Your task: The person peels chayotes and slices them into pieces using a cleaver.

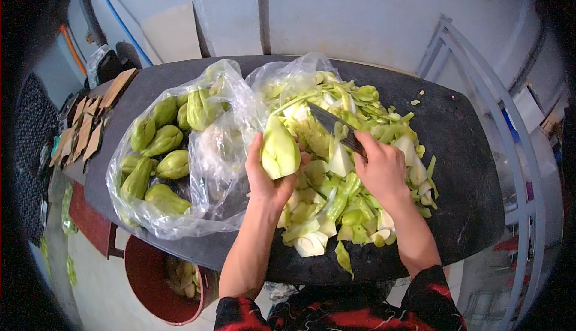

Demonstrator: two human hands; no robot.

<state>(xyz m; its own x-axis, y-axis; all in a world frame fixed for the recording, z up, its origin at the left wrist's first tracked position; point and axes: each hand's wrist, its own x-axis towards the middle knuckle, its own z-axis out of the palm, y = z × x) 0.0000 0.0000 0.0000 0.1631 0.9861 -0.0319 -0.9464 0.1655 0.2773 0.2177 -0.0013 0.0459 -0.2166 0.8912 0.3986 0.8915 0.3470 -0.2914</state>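
My left hand (268, 178) is wrapped round a pale green chayote (280, 150), its surface smooth and mostly peeled, narrow end pointing away from me. A dark-bladed knife (329, 121) is gripped in my right hand (381, 166), its blade slanting up and left toward the chayote, with a small gap between them. Bits of green peel cling to the blade. Beneath both hands spreads a large heap of chayote peels and cut pieces (354, 202). To the left, a clear plastic bag (222, 211) lies spread open with several whole unpeeled chayotes (165, 141) in it.
Everything rests on a dark table (462, 169) with rounded ends. Under its left front edge stands a red bucket (141, 283) with pieces inside. A grey metal frame (480, 67) rises at the right. Cardboard pieces (87, 124) lie at the far left.
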